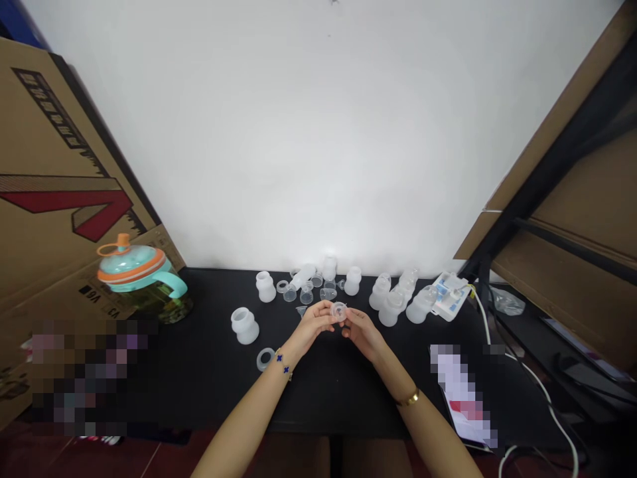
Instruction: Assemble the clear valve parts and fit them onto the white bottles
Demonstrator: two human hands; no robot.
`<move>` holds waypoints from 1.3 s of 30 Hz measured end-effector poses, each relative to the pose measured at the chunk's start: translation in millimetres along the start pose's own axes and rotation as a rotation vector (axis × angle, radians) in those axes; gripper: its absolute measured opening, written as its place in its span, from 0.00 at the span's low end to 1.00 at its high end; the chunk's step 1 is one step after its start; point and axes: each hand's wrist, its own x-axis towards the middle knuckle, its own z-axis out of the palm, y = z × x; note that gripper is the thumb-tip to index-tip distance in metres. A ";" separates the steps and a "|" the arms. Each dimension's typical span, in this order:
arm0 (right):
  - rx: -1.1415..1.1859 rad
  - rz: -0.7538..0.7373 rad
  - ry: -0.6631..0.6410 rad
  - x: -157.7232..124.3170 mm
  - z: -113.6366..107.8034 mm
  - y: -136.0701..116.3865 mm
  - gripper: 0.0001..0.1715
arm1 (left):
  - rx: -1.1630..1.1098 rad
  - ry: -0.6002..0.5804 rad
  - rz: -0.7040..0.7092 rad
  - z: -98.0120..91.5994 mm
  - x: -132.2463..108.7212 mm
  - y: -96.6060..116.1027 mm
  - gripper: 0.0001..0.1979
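Over the table (199, 385), left hand (315, 320) and right hand (362, 331) pinch a ring (339, 311) between them, likely for steadiness; bottles (391, 309) stand within reach.

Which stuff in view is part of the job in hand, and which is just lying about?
Likely in the job:
- small clear ring piece, in both hands' fingertips
- open white bottles
- bottles with clear tops
- loose clear pieces
- loose ring by the left wrist

Likely just lying about:
- lidded jug
- phone-like device
- printed cardboard box
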 end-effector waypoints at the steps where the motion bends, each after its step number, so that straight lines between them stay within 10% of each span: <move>1: 0.006 0.000 0.000 -0.2 0.0 -0.1 0.20 | -0.002 0.000 -0.001 0.0 0.0 0.0 0.17; 39: 0.003 -0.036 -0.033 1.6 -2.2 2.2 0.19 | -0.017 0.000 -0.013 1.2 -0.8 1.5 0.17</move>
